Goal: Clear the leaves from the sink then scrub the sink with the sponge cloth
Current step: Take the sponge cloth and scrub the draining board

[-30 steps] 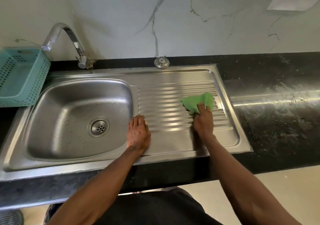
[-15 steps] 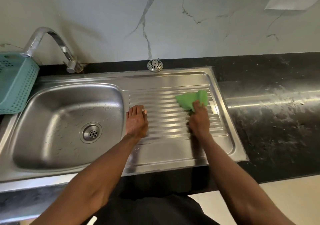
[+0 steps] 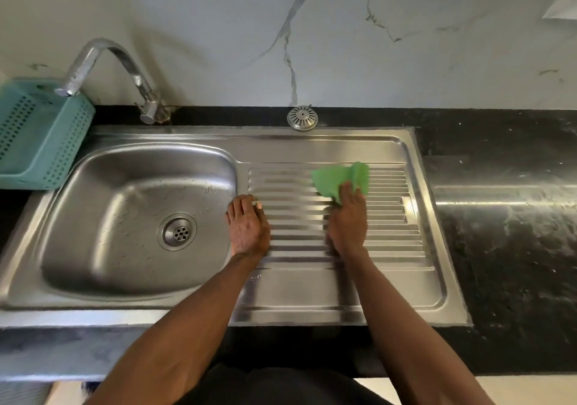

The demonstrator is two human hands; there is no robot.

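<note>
1. Since a second ago, both hands are sliding up the ribs, the cloth (image 3: 342, 178) moving toward the drainboard's far edge.
2. Right hand (image 3: 346, 222) is gripping the cloth, bunched, pressing it onto the drainboard (image 3: 390, 217).
3. Left hand (image 3: 248, 225) is lying flat, fingers straight, bracing beside the basin (image 3: 125, 211), where no leaves are showing.
4. Scrubbing along the grooves, cloth spread wider, is probably working best.

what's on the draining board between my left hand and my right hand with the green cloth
Nothing: in the head view, only bare ribbed steel of the draining board lies between the left hand and the right hand pressing the green cloth.
</note>
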